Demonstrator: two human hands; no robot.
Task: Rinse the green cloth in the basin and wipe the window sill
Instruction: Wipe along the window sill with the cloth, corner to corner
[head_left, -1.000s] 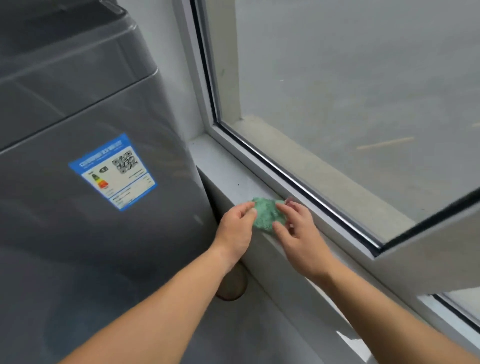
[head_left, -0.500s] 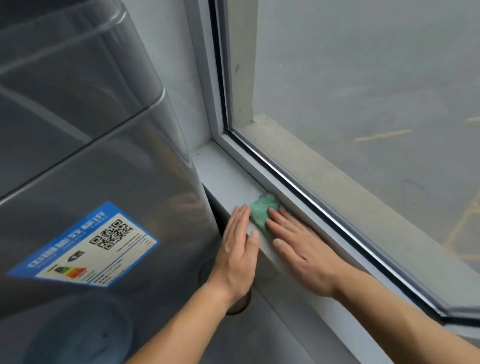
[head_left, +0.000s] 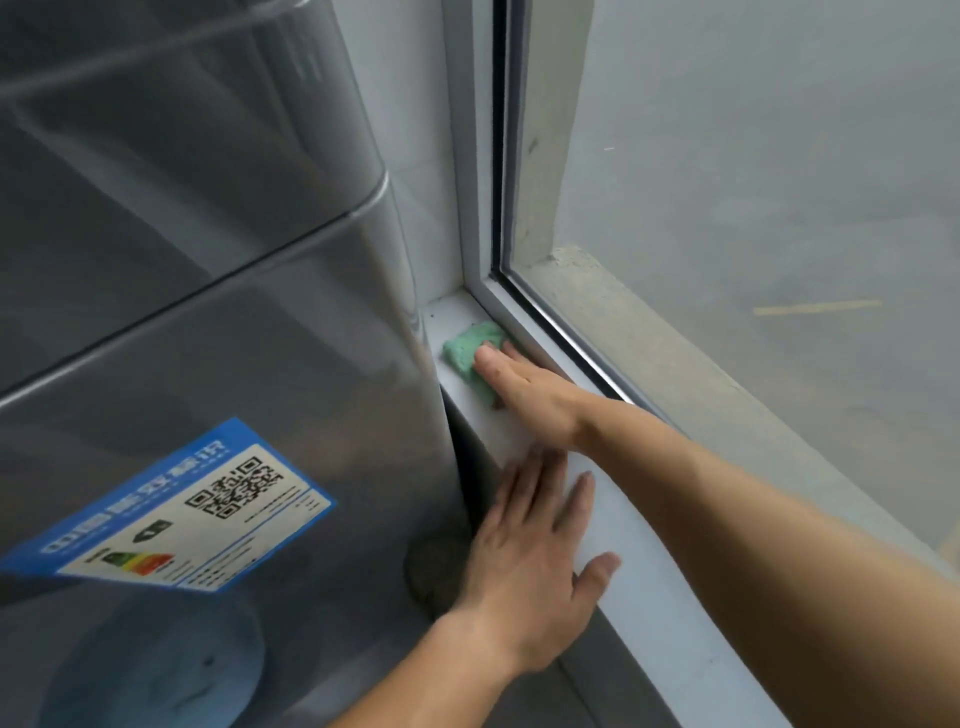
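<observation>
The green cloth (head_left: 467, 353) lies crumpled on the white window sill (head_left: 639, 587), close to the far corner where the sill meets the wall. My right hand (head_left: 530, 389) lies flat on the cloth with fingers stretched out, pressing it onto the sill; part of the cloth is hidden under the palm. My left hand (head_left: 535, 566) rests flat on the sill's near edge, fingers apart, holding nothing, well behind the cloth. No basin is in view.
A tall grey washing machine (head_left: 208, 338) with a blue energy label (head_left: 176, 514) stands tight against the sill's left edge. The white window frame (head_left: 478, 208) and glass (head_left: 753, 182) bound the sill on the right. A narrow dark gap (head_left: 467, 467) runs between machine and sill.
My right hand has pushed the cloth along the sill toward the far corner. My left hand has let go of the cloth and stayed back on the sill's near edge.
</observation>
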